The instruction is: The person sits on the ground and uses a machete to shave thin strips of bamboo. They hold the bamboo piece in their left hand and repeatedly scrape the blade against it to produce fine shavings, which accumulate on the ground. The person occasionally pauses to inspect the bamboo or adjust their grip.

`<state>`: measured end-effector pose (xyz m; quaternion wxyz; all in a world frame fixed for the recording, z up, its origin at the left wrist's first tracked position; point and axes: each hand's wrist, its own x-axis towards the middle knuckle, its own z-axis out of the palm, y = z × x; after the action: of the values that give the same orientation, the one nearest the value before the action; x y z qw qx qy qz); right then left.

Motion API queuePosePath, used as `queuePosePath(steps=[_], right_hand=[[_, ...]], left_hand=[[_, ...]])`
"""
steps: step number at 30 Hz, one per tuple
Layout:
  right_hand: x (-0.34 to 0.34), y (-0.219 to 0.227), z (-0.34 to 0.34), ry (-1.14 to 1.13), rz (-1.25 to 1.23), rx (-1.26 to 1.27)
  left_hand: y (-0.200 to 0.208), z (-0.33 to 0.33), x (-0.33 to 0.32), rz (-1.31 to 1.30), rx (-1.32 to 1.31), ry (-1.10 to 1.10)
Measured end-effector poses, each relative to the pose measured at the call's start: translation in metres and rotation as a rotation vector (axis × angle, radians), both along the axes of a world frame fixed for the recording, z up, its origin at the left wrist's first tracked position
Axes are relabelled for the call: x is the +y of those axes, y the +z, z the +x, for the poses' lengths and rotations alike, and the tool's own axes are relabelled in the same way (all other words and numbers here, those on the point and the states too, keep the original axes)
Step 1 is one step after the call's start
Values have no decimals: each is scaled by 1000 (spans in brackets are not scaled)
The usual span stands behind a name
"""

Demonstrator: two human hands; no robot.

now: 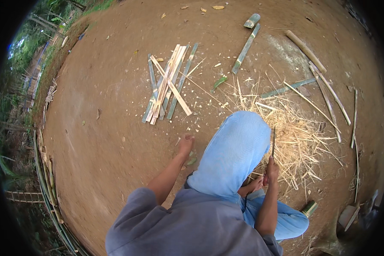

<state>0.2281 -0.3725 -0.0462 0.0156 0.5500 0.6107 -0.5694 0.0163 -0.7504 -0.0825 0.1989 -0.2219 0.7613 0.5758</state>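
My right hand [272, 170] is wrapped round the handle of a knife [273, 143], its narrow dark blade pointing up and away beside my raised knee. My left hand [186, 144] is held out over the dirt to the left of that knee, fingers curled in. A small pale sliver shows at its fingertips, too small to tell whether it is held. Beyond this hand lies a loose pile of split bamboo strips [168, 81], some pale, others green-skinned. Past the knife spreads a heap of thin bamboo shavings [301, 138].
My bent knee [239, 141] in blue jeans stands between my hands. Green bamboo pieces [246, 49] lie ahead, and a thicker tan pole [306, 51] with long strips [335, 94] lies to the right. A short bamboo piece [310, 208] is by my right leg. Long poles [49, 187] line the left edge.
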Motion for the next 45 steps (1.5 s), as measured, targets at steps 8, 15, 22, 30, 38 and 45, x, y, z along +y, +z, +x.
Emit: queuePosePath(steps=[8, 15, 22, 30, 38, 45], right_hand=[[151, -39, 116, 478, 505, -279], [514, -21, 295, 299, 743, -222], [751, 72, 401, 299, 651, 72], [853, 47, 376, 228, 534, 152], [808, 24, 140, 250, 471, 171], [802, -2, 57, 360, 459, 41]], left_hand=[[172, 127, 258, 247, 226, -366], [271, 303, 582, 159, 582, -444], [319, 425, 742, 547, 913, -623], [243, 398, 910, 1530, -189, -544], [245, 45, 961, 1411, -197, -383], [211, -191, 949, 757, 349, -496]])
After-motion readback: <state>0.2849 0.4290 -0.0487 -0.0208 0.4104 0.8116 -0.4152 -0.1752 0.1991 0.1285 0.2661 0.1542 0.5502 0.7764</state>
